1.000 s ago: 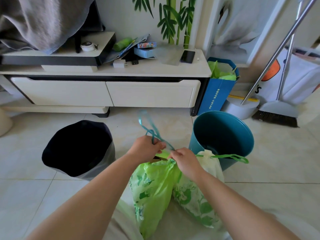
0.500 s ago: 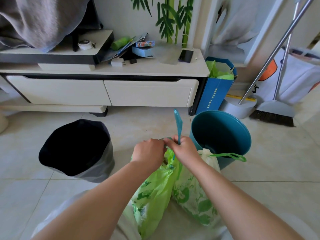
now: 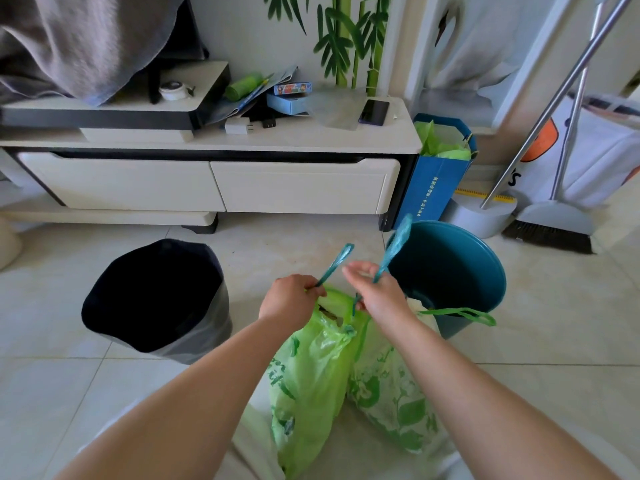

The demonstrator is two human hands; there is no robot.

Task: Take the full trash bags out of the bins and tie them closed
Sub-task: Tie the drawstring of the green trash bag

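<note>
On the tiled floor (image 3: 52, 393) at the left, a bin lined with a black bag (image 3: 156, 299) stands upright with its mouth open, well apart from the hands. Just right of it, the left hand (image 3: 292, 301) is closed into a fist and pinches one teal drawstring end (image 3: 335, 263), which runs straight out of the fist, up and to the right. Beneath both hands lies the green trash bag (image 3: 311, 375). Its long axis runs from the lower edge of view toward the cabinet, bottom end nearest the camera, mouth pointing away from the person and upward. The mouth is gathered at the hands but shows a small gap with brown contents. The right hand (image 3: 381, 296) pinches the second drawstring end (image 3: 394, 247) between thumb and curled fingers, one finger reaching loosely leftward. That end rises nearly upright, leaning slightly right, its tip in front of the teal bin's rim; below the hand the string drops to the bag's mouth. A second bag (image 3: 391, 393), white with green leaf print, touches the green bag's right side, partly under the right forearm. Its green loop (image 3: 464, 315) lies out horizontally to the right against the teal bin (image 3: 450, 271), which stands just behind. Along the wall are a white cabinet (image 3: 304, 185), a blue paper bag (image 3: 440, 188) and, far right, a broom (image 3: 550, 230).
</note>
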